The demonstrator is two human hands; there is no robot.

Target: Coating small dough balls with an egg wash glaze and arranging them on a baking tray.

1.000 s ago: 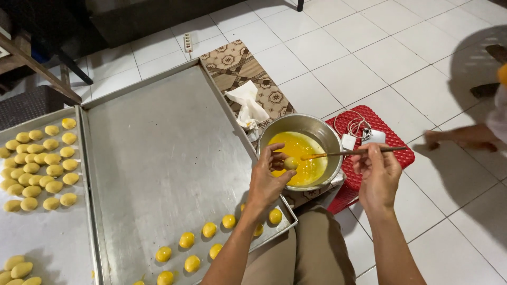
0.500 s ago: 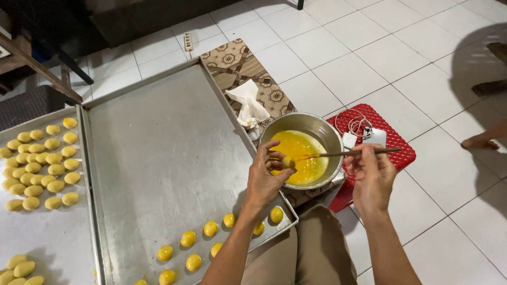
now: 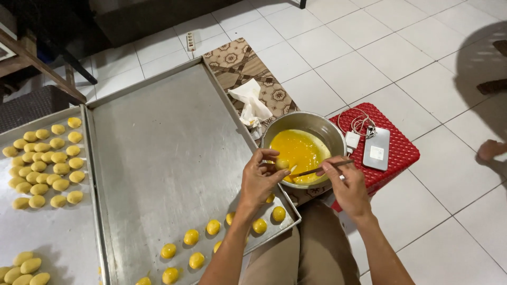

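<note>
Carefully, the left hand (image 3: 259,182) pinches a small dough ball (image 3: 282,164) over the egg-wash bowl's (image 3: 322,124) seven o'clock rim, while the right hand (image 3: 346,187) grips a thin brush (image 3: 317,169); light strokes and dripping off excess would coat it evenly.

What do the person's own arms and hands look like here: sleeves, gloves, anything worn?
Both forearms are bare with no sleeves in view, and neither the left hand nor the right hand wears a glove. A small ring-like band seems to sit on a right finger; it is too small to be sure. No watch or bracelet shows.
</note>
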